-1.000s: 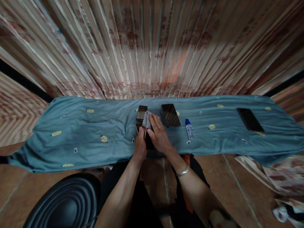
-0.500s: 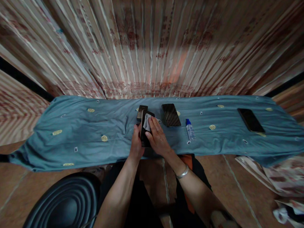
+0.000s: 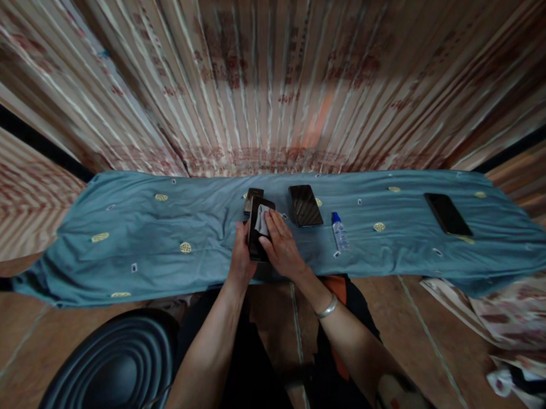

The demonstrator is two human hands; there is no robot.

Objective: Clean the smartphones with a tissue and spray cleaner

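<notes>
My left hand (image 3: pixel 241 254) grips the edge of a dark phone (image 3: pixel 256 249), which tilts up above the near side of the cloth-covered table. On the phone's face lies a small grey cloth (image 3: pixel 262 221), pressed flat under the fingers of my right hand (image 3: pixel 280 243). A smaller dark device (image 3: pixel 254 195) rests on the table just behind, partly hidden by the phone. To the right sits a black tablet-like phone (image 3: pixel 306 205). Beside it lies a clear bottle with a blue cap (image 3: pixel 339 232).
Another black phone (image 3: pixel 448 214) lies far right on the blue patterned tablecloth (image 3: pixel 217 250). Pleated curtains (image 3: pixel 258 108) hang behind the table. A round black ridged stool (image 3: pixel 115 366) stands on the floor at lower left.
The grey cloth now lies flatter on the phone, and the phone's face is turned slightly more toward me. Both hands keep their hold; the whole view has shifted a little.
</notes>
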